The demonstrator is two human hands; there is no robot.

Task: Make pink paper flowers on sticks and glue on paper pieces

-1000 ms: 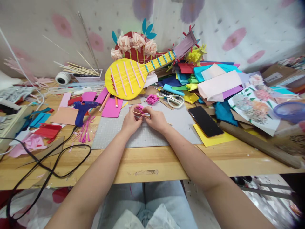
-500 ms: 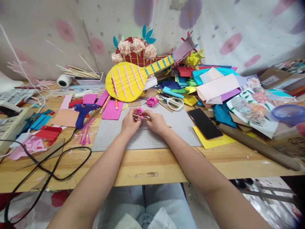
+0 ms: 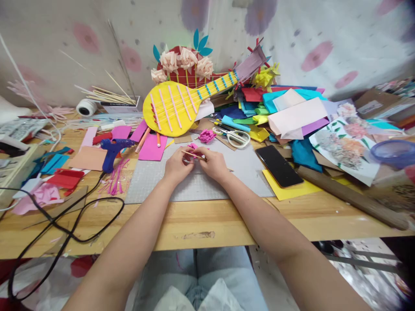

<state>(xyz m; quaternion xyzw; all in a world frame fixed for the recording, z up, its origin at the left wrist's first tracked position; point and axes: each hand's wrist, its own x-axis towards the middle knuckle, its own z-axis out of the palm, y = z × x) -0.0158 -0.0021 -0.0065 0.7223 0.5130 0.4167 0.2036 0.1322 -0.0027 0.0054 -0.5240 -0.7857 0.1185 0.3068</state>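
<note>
Over the grey cutting mat (image 3: pixel 194 192), my left hand (image 3: pixel 177 166) and my right hand (image 3: pixel 214 165) meet with fingers closed. A thin wooden stick (image 3: pixel 191 154) runs slantwise between their fingertips. Behind it, a small bright pink paper piece (image 3: pixel 193 146) is pinched at the fingers, partly hidden by them. Just beyond my hands lies a pink paper flower (image 3: pixel 206 136). White-handled scissors (image 3: pixel 238 138) rest to its right.
A yellow paper lute (image 3: pixel 170 110) leans at the back. To the left are a blue glue gun (image 3: pixel 113 151) with a looping black cord, and pink paper sheets (image 3: pixel 152 147). A phone (image 3: pixel 279 166) lies right, near a brown tube (image 3: pixel 350 196) and heaped coloured paper.
The stick has tilted, its right end now lower, and my fingers have shifted slightly around the pink paper. The view has moved a little; the things on the table stay put.
</note>
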